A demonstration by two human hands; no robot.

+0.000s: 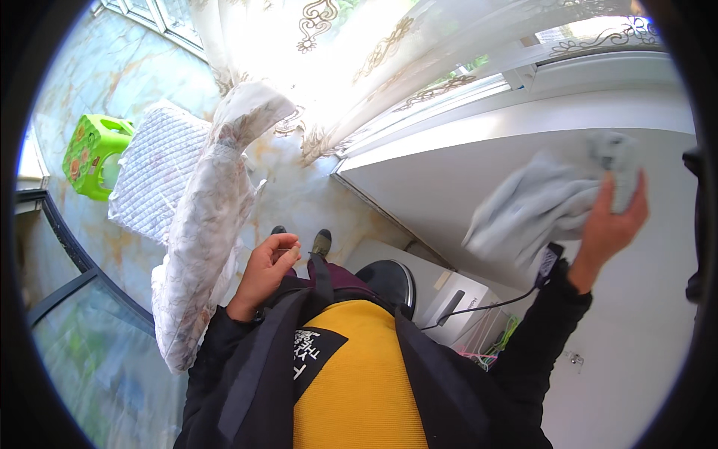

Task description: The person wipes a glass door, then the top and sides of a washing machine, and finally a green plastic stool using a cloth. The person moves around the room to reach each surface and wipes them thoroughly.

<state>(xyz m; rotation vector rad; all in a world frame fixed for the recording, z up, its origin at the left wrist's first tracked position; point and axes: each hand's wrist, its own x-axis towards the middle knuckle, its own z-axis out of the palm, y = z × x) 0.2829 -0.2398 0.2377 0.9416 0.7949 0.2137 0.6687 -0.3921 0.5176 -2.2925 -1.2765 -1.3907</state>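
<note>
My right hand (pixel 614 219) is raised at the right, gripping a pale grey cloth (pixel 538 196). The cloth hangs out to the left of the fingers, and both its loose end and its bunched top are blurred. Low in front of my body, my left hand (pixel 268 269) has loosely bent fingers and nothing visible in it. Just beyond it stands a tall, white patterned quilt (pixel 196 224), draped in a long fold; whatever holds it up is hidden. A quilted white pad (pixel 162 168) lies behind that fold.
A green plastic stool (pixel 95 157) stands on the marble-patterned floor (pixel 129 67). Sheer curtains (pixel 359 62) hang by the window. A white Haier appliance (pixel 457 306), a round black lid (pixel 387 283) and coloured hangers (pixel 485 353) sit by the wall. A dark cable (pixel 488 307) runs toward my right sleeve.
</note>
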